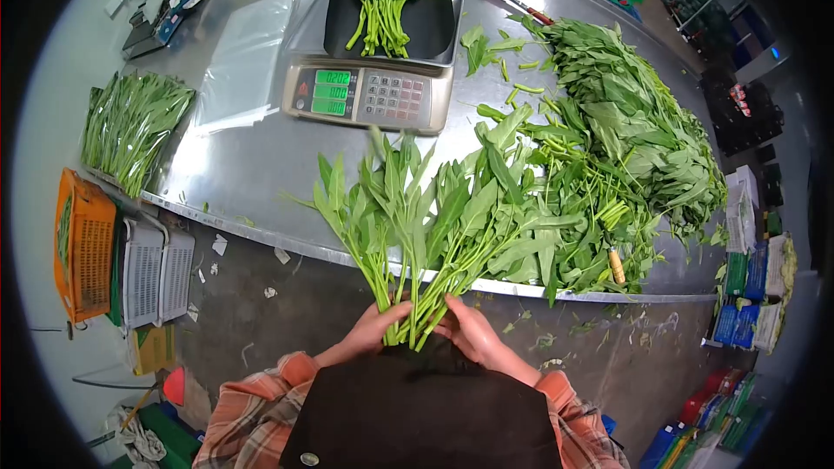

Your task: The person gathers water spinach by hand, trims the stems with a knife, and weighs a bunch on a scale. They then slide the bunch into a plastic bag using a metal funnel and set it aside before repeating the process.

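Long-stemmed water spinach (426, 217) is split between my two hands at the table's near edge, leaves pointing away from me. My left hand (373, 328) is closed round the stems on the left side. On the right, the fingers of my right hand (473, 334) wrap another part of the stems, partly hidden behind them. Beyond the leaves, a digital scale (369, 91) shows lit green figures. Its black pan (339, 22) bears a bunch of water spinach (387, 9), cut stems toward me.
A large heap of greens (617, 113) covers the table's right side, with a wooden-handled tool (616, 267) among loose leaves. Clear plastic bags (248, 61) lie left of the scale. Bagged greens (135, 130) rest at the left edge, above an orange crate (87, 247).
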`<move>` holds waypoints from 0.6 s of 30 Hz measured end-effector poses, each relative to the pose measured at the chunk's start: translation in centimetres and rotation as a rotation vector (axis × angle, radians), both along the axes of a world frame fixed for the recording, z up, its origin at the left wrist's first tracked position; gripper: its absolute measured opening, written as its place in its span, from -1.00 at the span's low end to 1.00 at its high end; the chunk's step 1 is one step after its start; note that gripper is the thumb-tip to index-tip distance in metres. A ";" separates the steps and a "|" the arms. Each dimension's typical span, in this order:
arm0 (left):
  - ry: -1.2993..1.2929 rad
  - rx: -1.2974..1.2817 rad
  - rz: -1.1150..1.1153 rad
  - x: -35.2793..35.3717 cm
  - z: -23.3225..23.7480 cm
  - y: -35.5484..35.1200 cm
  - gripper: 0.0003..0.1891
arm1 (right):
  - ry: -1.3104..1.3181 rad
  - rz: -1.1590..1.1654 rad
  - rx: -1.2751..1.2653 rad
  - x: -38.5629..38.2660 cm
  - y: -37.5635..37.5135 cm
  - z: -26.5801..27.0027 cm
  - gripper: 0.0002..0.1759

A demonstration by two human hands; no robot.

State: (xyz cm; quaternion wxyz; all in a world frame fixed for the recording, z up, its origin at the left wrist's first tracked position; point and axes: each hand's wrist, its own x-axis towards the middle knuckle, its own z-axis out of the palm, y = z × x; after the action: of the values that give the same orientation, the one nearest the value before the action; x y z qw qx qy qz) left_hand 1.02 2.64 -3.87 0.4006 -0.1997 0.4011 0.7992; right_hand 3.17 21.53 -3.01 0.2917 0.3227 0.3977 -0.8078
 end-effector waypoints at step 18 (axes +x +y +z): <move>-0.205 0.127 -0.038 -0.7 0.7 1.1 -0.71 | 0.886 0.288 1.044 -0.3 -0.1 2.9 -0.90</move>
State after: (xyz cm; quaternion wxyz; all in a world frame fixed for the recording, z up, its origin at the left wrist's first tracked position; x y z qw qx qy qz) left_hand 0.34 3.73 -3.13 0.4663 -0.2470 0.3102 0.7908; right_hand 2.87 21.45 -0.12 0.0131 0.0052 0.8541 -0.5200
